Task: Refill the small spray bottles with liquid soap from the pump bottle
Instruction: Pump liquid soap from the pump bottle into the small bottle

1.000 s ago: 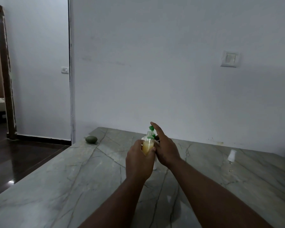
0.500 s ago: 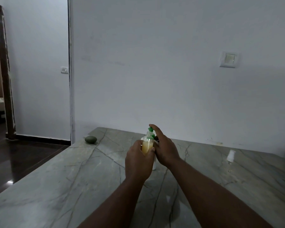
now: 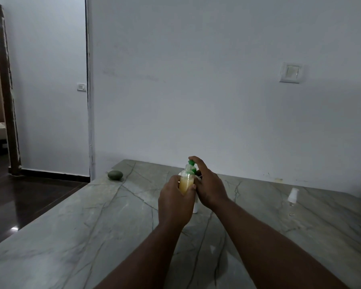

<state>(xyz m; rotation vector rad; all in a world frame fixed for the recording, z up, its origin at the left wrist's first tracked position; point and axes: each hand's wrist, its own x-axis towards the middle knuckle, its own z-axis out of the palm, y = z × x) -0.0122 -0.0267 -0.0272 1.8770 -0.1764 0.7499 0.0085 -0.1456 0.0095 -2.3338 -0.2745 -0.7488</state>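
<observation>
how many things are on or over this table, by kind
small clear plastic spray bottles: 2, the yellow-filled spray bottle in the left hand and the white-capped spray bottle standing at the right
white plastic pump bottle with green pump head: 1, held by the right hand
dark green oval lump: 1
total: 4

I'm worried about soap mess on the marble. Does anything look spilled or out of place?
No spill shows on the table. The small bottle in the left hand is roughly upright at the green pump. Only oddity: a yellowish smear low on the wall, cause unclear.
</observation>
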